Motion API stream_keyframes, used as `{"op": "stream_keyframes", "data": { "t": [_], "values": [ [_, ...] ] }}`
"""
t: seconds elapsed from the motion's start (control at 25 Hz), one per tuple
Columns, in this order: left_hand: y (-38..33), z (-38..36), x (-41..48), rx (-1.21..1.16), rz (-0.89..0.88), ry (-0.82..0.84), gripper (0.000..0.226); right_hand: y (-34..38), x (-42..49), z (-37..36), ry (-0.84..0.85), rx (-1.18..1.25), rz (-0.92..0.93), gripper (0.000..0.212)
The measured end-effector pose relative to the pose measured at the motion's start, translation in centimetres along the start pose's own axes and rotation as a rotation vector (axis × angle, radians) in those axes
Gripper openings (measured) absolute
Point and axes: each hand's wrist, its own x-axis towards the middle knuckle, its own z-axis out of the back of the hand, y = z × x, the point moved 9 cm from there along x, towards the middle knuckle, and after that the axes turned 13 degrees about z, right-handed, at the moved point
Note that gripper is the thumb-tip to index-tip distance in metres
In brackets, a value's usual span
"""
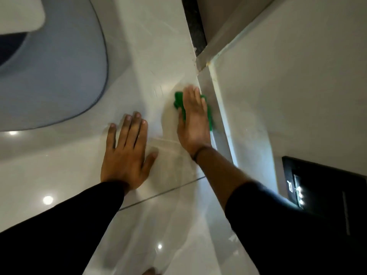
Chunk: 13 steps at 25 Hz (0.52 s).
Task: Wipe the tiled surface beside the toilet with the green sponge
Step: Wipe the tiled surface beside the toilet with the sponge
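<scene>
The green sponge lies flat on the glossy tiled surface, pinned under the right hand. Its long axis runs away from the person, roughly parallel to the pale raised edge that borders the tiles on the right, and its right side sits just beside that edge. Green shows past both sides of the hand, more on the left near the fingertips.

The right hand presses palm-down on the sponge with fingers straight and held together, pointing away from the person; it is flattened on it rather than curled around it. A dark band circles that wrist.

The left hand rests palm-down on the bare tiles, left of the sponge and nearer the person, fingers spread, holding nothing. The toilet lies further left of the sponge. A dark grout line crosses the tiles below both hands.
</scene>
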Motion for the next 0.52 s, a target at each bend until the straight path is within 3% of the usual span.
{"op": "stream_keyframes", "data": {
  "t": [0.24,0.52],
  "values": [
    [0.0,-0.3,0.1,0.024,0.003,0.033,0.084,1.1,6.2,-0.4,-0.082,-0.067,0.054,0.062],
    [-0.2,0.3,0.0,0.019,-0.006,-0.032,0.084,-0.1,-2.6,-0.1,-0.045,-0.056,0.044,0.065]
  ]
}}
